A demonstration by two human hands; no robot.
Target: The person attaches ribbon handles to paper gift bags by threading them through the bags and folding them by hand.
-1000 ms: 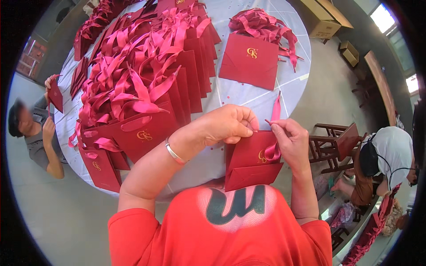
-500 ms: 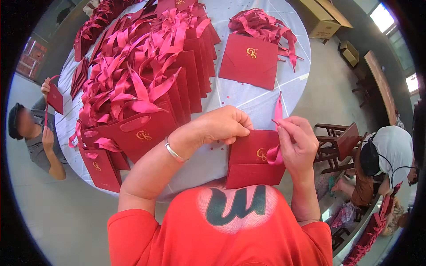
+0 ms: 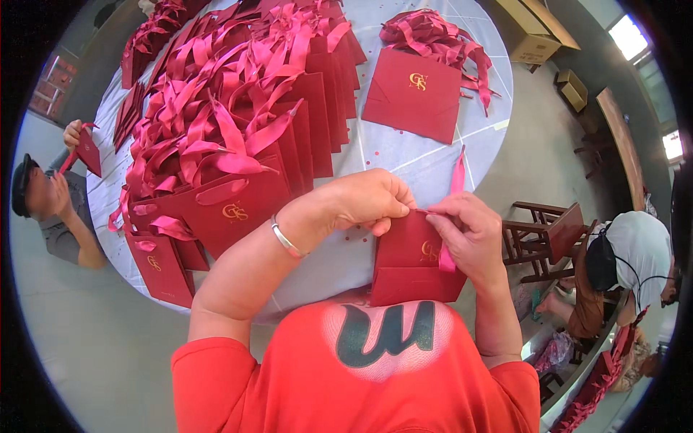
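A dark red paper gift bag (image 3: 404,249) with a gold emblem lies flat in front of me at the table's near edge. My left hand (image 3: 379,202) is closed, thumb and fingers pinching the bag's top edge. Close beside it, my right hand (image 3: 469,231) pinches a pink ribbon (image 3: 458,173) at that same edge. One length of the ribbon sticks up beyond the hand, and another hangs down over the bag's front. The ribbon's tip between my fingers is too small to make out.
Rows of red bags with pink ribbon handles (image 3: 231,209) fill the table's left side. At the far right lie a flat red bag (image 3: 413,94) and a heap of loose ribbons (image 3: 440,43). One person sits at left holding a small bag (image 3: 88,151); another sits at right near a wooden chair (image 3: 552,231).
My right hand has moved left to the bag's top edge, bringing the ribbon close to my left hand. My left hand keeps its pinch. The person at left has raised a hand.
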